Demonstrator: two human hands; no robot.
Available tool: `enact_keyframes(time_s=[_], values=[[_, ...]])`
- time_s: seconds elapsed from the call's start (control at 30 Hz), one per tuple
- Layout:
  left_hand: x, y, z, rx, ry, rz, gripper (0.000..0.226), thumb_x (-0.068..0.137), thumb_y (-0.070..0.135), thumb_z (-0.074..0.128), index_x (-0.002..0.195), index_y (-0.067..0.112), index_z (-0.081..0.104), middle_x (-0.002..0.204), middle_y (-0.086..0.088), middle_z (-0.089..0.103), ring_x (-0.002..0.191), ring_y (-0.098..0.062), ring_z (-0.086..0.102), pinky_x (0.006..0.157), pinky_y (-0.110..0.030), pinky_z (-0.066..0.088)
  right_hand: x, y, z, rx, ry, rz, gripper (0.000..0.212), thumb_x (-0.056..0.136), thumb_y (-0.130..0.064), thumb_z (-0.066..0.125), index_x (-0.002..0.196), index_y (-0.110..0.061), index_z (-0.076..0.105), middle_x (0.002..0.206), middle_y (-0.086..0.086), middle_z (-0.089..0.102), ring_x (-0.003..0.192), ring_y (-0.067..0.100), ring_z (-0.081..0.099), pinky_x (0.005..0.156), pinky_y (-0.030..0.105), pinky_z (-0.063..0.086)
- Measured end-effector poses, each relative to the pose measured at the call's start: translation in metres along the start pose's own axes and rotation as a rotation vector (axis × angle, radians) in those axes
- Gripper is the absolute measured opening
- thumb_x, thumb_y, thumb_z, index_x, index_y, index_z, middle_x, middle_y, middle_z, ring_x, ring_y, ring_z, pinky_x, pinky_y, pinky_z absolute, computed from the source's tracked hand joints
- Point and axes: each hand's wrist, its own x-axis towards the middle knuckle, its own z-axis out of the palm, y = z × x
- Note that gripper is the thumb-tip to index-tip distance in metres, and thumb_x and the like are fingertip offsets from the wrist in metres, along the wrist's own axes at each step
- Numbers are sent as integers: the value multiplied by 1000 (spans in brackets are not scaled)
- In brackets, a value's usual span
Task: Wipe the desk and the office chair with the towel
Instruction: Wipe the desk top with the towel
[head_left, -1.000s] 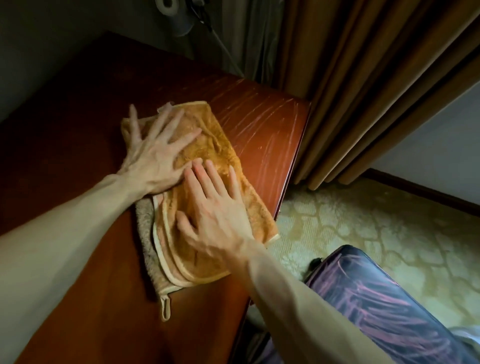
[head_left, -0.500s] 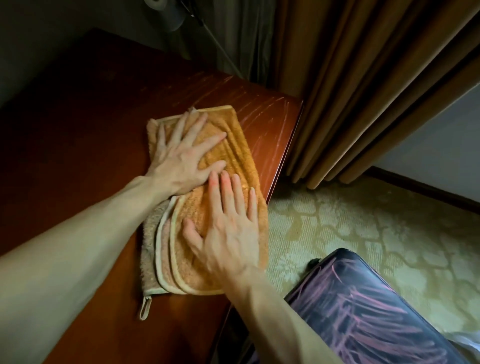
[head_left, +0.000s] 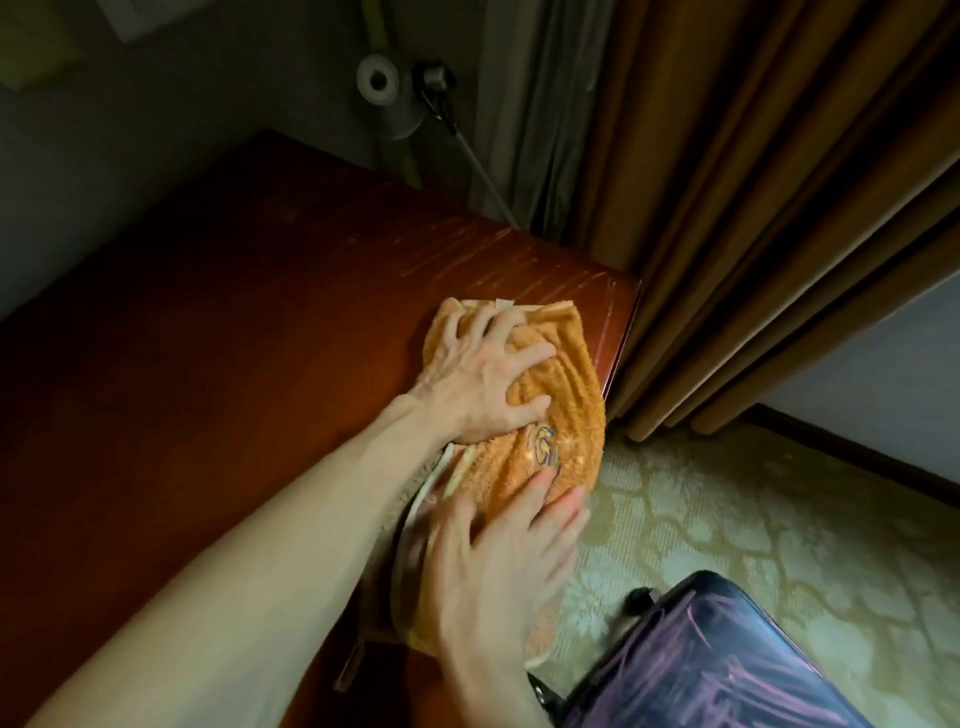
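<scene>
An orange towel (head_left: 561, 415) lies bunched at the right edge of the dark red wooden desk (head_left: 234, 338), and its right side reaches over that edge. My left hand (head_left: 478, 384) sits on the far half with bent fingers digging in, so the cloth ridges up between index finger and thumb. My right hand (head_left: 498, 561) lies flat on the near half with straight, spread fingers, slightly blurred. A loop tag hangs from the towel's near corner under my right forearm. No office chair is in view.
Brown curtains (head_left: 753, 208) hang right beside the desk's right edge. A grey lamp head (head_left: 384, 88) on a thin arm stands behind the far corner. Patterned pale carpet (head_left: 753, 519) lies below, with a dark pink-streaked wheeled case (head_left: 717, 665) at lower right.
Both hands slid the towel rightward to the desk's right edge. My left fingers went from flat to bent, bunching the cloth. The view tilted and shows more of the back wall.
</scene>
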Motion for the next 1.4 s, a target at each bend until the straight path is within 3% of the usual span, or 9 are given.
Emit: enact_keyframes(time_s=[0.13,0.3,0.57,0.67,0.73,0.8,0.9,1.13,1.4], values=[[-12,-10,0,34,174,-99,47,90,64,42,120,34,63,122,-9,56,111,-32,52,98,-54,34,21,-26,14,-85,148,30,83,98,-57,26,164,-17,-6,171,14,-16,157,34,-18,125,57,-3],[-46,-50,-17,172,144,-384,49,95,63,41,122,27,61,115,-17,57,106,-37,53,89,-52,39,66,-33,17,-205,269,-392,77,95,-58,22,162,-20,21,172,14,11,159,32,1,125,57,-7],[-140,-46,-51,170,-87,-581,69,95,73,33,146,28,43,130,-15,52,111,-37,55,90,-52,43,144,-46,-46,-593,-117,-1057,84,89,-66,17,166,-32,11,174,0,3,160,16,-7,128,52,1],[-125,-64,-69,224,13,-519,67,95,71,28,139,30,57,128,-13,57,114,-33,53,93,-53,37,121,-45,-42,-337,-13,-962,77,95,-58,23,165,-26,21,173,-1,13,160,13,-1,129,50,-1],[-106,-79,-73,247,66,-338,65,96,67,28,143,31,55,149,-17,49,135,-35,46,108,-60,30,101,-50,-26,-128,181,-715,75,100,-60,21,165,-24,20,172,-2,15,160,13,2,130,45,-3],[-90,-88,-61,167,-60,-93,66,100,67,18,159,39,31,171,-12,15,158,-29,16,126,-57,8,95,-56,-13,-131,211,-493,76,101,-61,18,166,-22,8,174,0,5,160,17,-4,130,43,-6],[-81,-87,-29,14,-212,-15,67,98,71,2,160,48,-4,171,3,-15,158,-14,-13,127,-44,-10,98,-43,-8,-283,215,-489,74,105,-56,24,167,-20,4,174,2,0,160,18,-9,130,41,-8],[-51,-49,-8,-77,-77,-131,66,100,72,9,161,48,9,173,3,3,160,-15,-4,128,-52,-2,156,-30,-54,-324,156,-550,78,102,-56,35,167,-23,7,174,-1,3,160,15,-6,129,37,-7],[-47,-36,-3,-102,42,-279,64,100,70,24,160,48,22,172,4,15,159,-11,7,129,-48,5,181,-43,-61,-501,120,-682,80,101,-58,23,166,-15,3,174,8,-2,160,23,-9,130,44,-4]])
